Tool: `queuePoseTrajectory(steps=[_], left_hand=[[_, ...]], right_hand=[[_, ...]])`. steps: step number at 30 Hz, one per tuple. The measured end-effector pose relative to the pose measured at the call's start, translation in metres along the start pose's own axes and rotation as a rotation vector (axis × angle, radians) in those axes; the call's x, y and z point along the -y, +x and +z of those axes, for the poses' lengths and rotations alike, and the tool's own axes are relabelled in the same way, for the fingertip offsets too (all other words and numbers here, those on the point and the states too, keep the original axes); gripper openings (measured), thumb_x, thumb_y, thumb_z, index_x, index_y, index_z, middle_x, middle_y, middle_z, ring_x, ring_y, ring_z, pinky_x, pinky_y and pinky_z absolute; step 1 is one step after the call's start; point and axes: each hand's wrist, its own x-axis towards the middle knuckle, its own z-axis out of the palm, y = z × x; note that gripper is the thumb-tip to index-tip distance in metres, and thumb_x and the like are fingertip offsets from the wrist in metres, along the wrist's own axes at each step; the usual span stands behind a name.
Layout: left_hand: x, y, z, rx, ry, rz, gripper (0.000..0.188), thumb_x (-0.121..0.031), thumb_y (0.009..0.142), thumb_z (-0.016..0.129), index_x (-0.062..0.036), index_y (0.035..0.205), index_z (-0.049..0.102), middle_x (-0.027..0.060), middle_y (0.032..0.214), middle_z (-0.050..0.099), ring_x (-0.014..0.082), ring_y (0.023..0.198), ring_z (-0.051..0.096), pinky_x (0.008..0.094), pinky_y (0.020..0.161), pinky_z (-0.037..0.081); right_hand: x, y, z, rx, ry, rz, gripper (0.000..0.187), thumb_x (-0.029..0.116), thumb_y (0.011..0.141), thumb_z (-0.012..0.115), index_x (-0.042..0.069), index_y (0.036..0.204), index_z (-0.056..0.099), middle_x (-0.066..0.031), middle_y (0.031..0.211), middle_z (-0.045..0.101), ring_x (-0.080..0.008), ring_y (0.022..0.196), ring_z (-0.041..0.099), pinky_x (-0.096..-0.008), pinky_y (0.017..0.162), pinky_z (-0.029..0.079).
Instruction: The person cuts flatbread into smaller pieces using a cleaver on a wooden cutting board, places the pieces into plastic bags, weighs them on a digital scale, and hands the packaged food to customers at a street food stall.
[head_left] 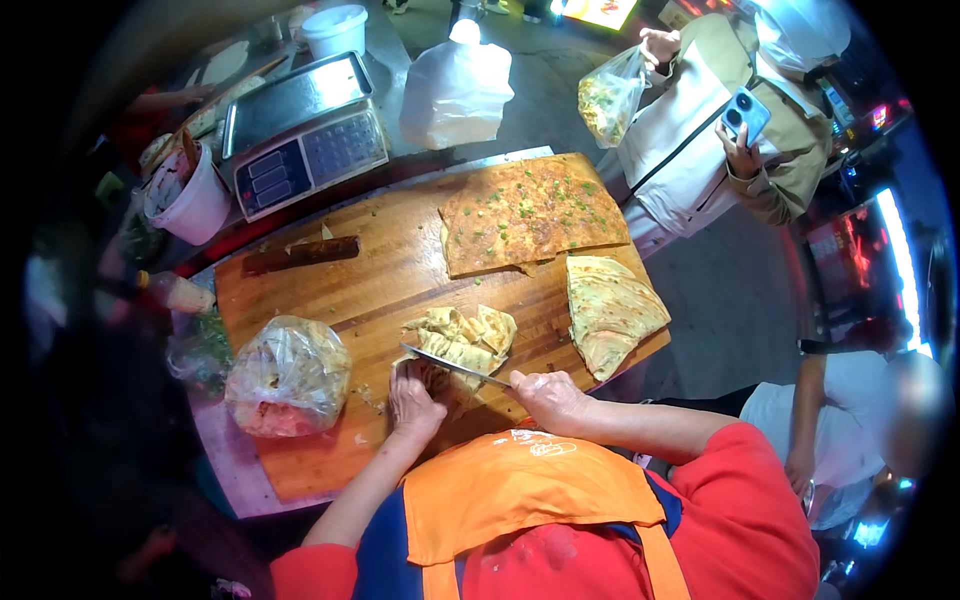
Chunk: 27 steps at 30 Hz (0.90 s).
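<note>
My right hand (552,402) is wrapped round the handle of a long knife (455,367). Its blade points left and lies across a heap of cut flatbread pieces (458,335). My left hand (414,405) has its fingers curled down on the near part of that flatbread, close to the blade's tip; the fingertips are partly hidden. Behind the heap a large browned flatbread sheet (530,215), sprinkled with green onion, lies flat on the wooden cutting board (330,292). To the right rests a folded flatbread wedge (612,310).
A clear bag of food (288,380) sits at the board's left, with a dark brown stick (302,256) beyond it. Past the board stand a scale (310,150), a white bucket (190,200) and stacked white bags (455,95). Across the board, a person (690,140) holds a filled bag and a phone.
</note>
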Motion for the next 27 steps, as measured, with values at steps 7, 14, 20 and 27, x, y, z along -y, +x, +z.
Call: queuePoseTrajectory(steps=[7, 14, 20, 27], left_hand=[[0.02, 0.003, 0.017, -0.056, 0.016, -0.015, 0.06, -0.018, 0.06, 0.084, -0.0016, 0.112, 0.058, 0.0214, 0.111, 0.057, 0.0394, 0.106, 0.054, 0.047, 0.096, 0.046], [0.028, -0.008, 0.023, -0.004, 0.083, -0.053, 0.047, -0.022, 0.061, 0.081, -0.0016, 0.098, 0.062, 0.0204, 0.109, 0.056, 0.0403, 0.103, 0.054, 0.0489, 0.091, 0.047], [0.006, -0.013, 0.016, -0.008, 0.112, -0.112, 0.074, -0.02, 0.059, 0.079, 0.0016, 0.122, 0.048, 0.0271, 0.118, 0.051, 0.0431, 0.114, 0.048, 0.0494, 0.103, 0.038], [0.018, -0.02, 0.023, 0.149, 0.08, -0.333, 0.085, -0.019, 0.062, 0.078, 0.0067, 0.132, 0.039, 0.0305, 0.125, 0.049, 0.0462, 0.119, 0.046, 0.051, 0.105, 0.037]], right_hand=[[0.005, 0.045, 0.034, 0.131, -0.068, 0.088, 0.024, 0.008, 0.081, 0.063, -0.003, 0.099, 0.053, -0.0212, 0.084, 0.07, -0.0397, 0.082, 0.07, -0.0481, 0.067, 0.056], [0.029, 0.102, 0.067, 0.049, -0.111, -0.032, 0.024, 0.012, 0.084, 0.063, -0.001, 0.102, 0.053, -0.02, 0.086, 0.07, -0.0366, 0.082, 0.071, -0.0445, 0.066, 0.057], [0.008, 0.036, 0.045, -0.027, -0.073, 0.054, 0.028, 0.01, 0.078, 0.068, -0.001, 0.099, 0.053, -0.0169, 0.075, 0.068, -0.035, 0.074, 0.07, -0.0442, 0.063, 0.056], [0.013, 0.041, 0.073, -0.274, -0.019, -0.057, 0.01, 0.012, 0.09, 0.055, 0.004, 0.095, 0.052, -0.0158, 0.074, 0.064, -0.0335, 0.069, 0.067, -0.0441, 0.058, 0.053]])
